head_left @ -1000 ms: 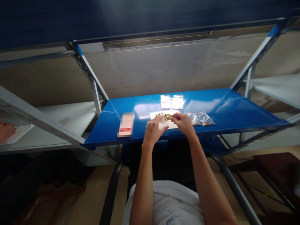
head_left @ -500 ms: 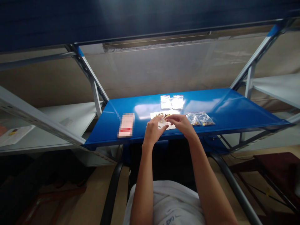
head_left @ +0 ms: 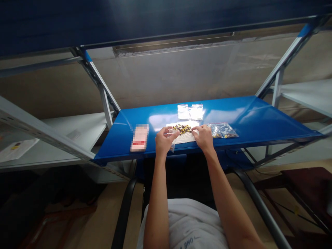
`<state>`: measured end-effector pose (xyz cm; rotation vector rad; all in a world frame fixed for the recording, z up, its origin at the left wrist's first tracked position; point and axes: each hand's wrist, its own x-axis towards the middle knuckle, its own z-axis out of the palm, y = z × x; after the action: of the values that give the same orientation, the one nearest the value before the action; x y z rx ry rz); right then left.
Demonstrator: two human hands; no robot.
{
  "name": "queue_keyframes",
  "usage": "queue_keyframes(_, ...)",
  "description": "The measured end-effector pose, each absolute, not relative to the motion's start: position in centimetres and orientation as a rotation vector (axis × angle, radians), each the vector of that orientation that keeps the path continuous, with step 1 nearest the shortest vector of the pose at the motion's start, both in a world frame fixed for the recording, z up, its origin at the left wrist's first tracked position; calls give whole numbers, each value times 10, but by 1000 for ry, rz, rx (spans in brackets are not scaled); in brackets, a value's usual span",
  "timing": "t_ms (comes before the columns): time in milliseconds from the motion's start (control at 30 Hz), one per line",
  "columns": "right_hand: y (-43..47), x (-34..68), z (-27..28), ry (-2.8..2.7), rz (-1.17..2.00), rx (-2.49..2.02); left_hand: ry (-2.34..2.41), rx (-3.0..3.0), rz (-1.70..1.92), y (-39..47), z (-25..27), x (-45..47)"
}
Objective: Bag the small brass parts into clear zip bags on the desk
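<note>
A pile of small yellow-and-dark capsules (head_left: pixel 184 129) lies on a white cloth (head_left: pixel 184 139) on the blue table. My left hand (head_left: pixel 163 141), left of the pile, pinches a small clear plastic bag (head_left: pixel 172 148) that hangs below its fingers. At the pile's right edge, my right hand (head_left: pixel 204 137) has thumb and forefinger closed at a capsule (head_left: pixel 191 131). Two clear bags with capsules inside, a left one (head_left: pixel 216 130) and a right one (head_left: pixel 230 130), rest just right of that hand.
Two flat, shiny clear bags, a left one (head_left: pixel 183 112) and a right one (head_left: pixel 196 111), lie behind the cloth. A blurred pink-and-white packet (head_left: pixel 140 136) sits at the left. Metal posts frame the blue table (head_left: pixel 249 117), and a dark blue shelf (head_left: pixel 166 20) hangs above.
My right hand has moved from the bag's mouth back to the capsule pile. My left hand has shifted slightly left with the bag, and the pile is now uncovered.
</note>
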<state>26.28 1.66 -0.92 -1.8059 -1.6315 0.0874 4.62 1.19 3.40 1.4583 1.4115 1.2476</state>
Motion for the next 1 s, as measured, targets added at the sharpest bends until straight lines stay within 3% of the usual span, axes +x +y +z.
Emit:
queue_keyframes(300, 13, 256, 1, -1583, 64, -1789, 1317, 1612, 1230, 8, 40, 49)
queue_keyframes(467, 10, 246, 20, -1514, 302, -1609, 1264, 1800, 1207, 7, 37, 52)
queue_keyframes(567, 7, 231, 27, -1557, 256, -1656, 1325, 1909, 1198, 8, 31, 57)
queue_keyframes(700, -4, 214, 19, -1594, 136, -1755, 1360, 2007, 1174, 9, 20, 61)
queue_keyframes(1000, -2, 211, 2, -1878, 244, -1639, 1311, 2000, 1163, 14, 13, 47)
